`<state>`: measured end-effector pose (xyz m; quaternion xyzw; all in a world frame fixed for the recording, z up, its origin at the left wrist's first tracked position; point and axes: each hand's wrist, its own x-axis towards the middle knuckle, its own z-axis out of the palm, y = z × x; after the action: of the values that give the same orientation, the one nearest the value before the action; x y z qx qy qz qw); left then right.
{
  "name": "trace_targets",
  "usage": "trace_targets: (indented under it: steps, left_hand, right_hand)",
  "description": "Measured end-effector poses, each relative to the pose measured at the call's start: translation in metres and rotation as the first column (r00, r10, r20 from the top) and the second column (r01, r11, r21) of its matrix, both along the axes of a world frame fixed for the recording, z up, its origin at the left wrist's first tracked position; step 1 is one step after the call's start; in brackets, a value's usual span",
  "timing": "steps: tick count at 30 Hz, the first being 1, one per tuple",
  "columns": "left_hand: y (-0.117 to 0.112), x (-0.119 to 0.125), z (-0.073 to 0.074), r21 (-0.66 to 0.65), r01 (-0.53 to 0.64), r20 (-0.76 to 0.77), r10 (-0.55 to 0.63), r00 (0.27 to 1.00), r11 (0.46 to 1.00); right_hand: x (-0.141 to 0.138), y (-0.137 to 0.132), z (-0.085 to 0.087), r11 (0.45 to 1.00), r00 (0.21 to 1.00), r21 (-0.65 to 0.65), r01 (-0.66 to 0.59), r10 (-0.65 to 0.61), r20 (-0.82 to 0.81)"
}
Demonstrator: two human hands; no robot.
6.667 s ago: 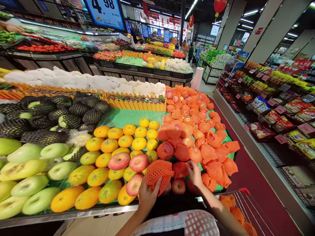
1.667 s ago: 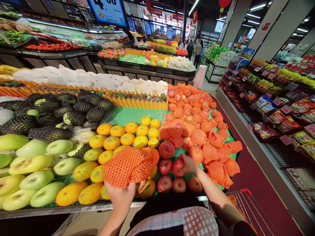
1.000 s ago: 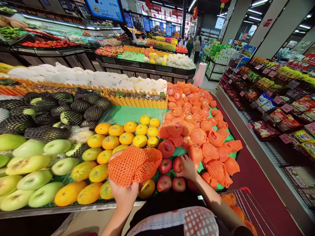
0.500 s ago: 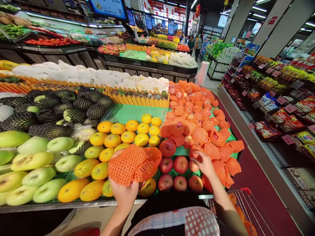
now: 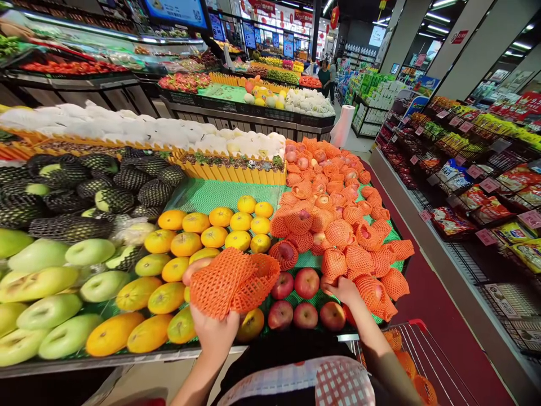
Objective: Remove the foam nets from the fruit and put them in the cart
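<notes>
Bundle of foam nets [image 5: 234, 280]: orange, held in the left hand [image 5: 215, 332], fingers closed on its lower edge. It stood above the front edge of the fruit stand [image 5: 127, 361], over the yellow fruit there. Long axis ran roughly side to side, rising a little toward the right; the open mesh ends pointed right, toward the bare apples.

Right hand [image 5: 345, 290]: fingers narrowed on a netted apple [image 5: 372, 293] near the front right corner of the stand; the exact grip could not be told.

Bare apples [image 5: 306, 282]: red, two short rows on the green mat, between the two hands, just behind the front edge.

Netted apples [image 5: 333, 225]: a heap in orange nets along the right edge, running to the back.

Oranges [image 5: 211, 234]: mid-stand, directly behind the bundle.

Green fruit [image 5: 51, 282]: front left.

Dark-netted fruit [image 5: 105, 186]: behind the green fruit.

Yellow fence [image 5: 236, 172]: low divider across the back edge.

Trolley [image 5: 418, 361]: red-rimmed wire basket, beside the front right corner, with orange nets inside.
</notes>
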<state>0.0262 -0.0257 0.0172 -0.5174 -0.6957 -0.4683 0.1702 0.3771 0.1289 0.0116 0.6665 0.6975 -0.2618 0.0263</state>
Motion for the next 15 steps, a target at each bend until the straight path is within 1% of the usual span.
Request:
trace_targets:
  steps: [2, 4, 8, 12, 15]
  left_hand:
    - [-0.001, -0.001, 0.003, 0.019, 0.012, 0.002, -0.012, 1.0, 1.0]
    - [-0.003, -0.002, 0.003, 0.025, 0.027, -0.01, -0.026, 1.0, 0.999]
    - [-0.005, -0.005, -0.004, 0.047, 0.02, -0.051, -0.018, 0.999, 0.999]
    - [-0.004, -0.003, -0.009, 0.02, -0.006, -0.003, 0.006, 1.0, 1.0]
    - [-0.001, 0.001, -0.008, 0.012, -0.018, 0.019, 0.018, 1.0, 1.0]
  right_hand:
    - [-0.004, 0.002, -0.007, 1.0, 0.999, -0.011, 0.013, -0.014, -0.041]
    - [-0.003, 0.002, -0.01, 1.0, 0.995, 0.001, 0.017, -0.017, -0.098]
    - [0.008, -0.005, -0.011, 0.999, 0.975, 0.039, -0.016, 0.024, -0.221]
    - [0.013, -0.013, -0.014, 0.997, 0.943, 0.045, -0.069, 0.08, -0.322]
    - [0.009, -0.017, -0.017, 0.998, 0.94, 0.046, -0.03, 0.044, -0.339]
